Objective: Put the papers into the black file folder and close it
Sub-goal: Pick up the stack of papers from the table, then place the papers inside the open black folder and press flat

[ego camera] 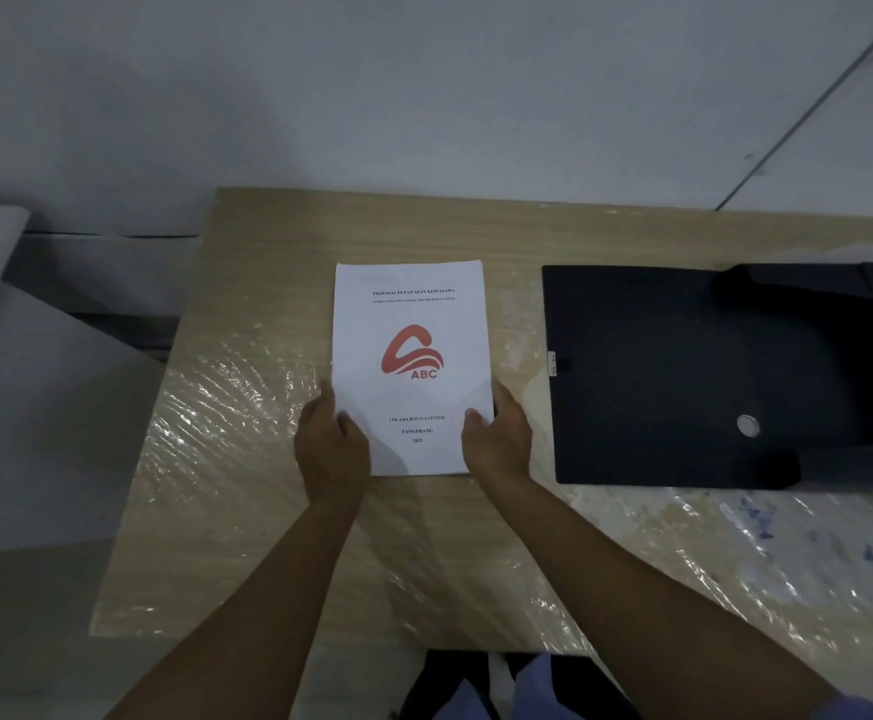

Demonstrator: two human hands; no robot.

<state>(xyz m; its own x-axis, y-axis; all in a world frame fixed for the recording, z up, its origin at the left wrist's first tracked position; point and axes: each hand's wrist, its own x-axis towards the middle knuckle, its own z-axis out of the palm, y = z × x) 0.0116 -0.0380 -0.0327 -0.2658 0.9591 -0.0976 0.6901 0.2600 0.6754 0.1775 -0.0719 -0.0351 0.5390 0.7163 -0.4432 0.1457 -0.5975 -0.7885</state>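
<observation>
A white stack of papers (pixel 411 356) with a red logo on its cover lies on the wooden table (pixel 247 314), near the middle. My left hand (pixel 331 443) grips its lower left edge, thumb on top. Its lower right edge is held by my right hand (pixel 497 438) in the same way. The black file folder (pixel 683 376) lies open to the right of the papers, its lid flat on the table with a round hole near the bottom. The folder's box part runs out of view at the right edge.
Crinkled clear plastic film (pixel 735 553) covers much of the tabletop, with blue marks at the right. A white wall stands behind the table. A pale grey surface (pixel 34 407) sits left of the table. The table's near edge is by my lap.
</observation>
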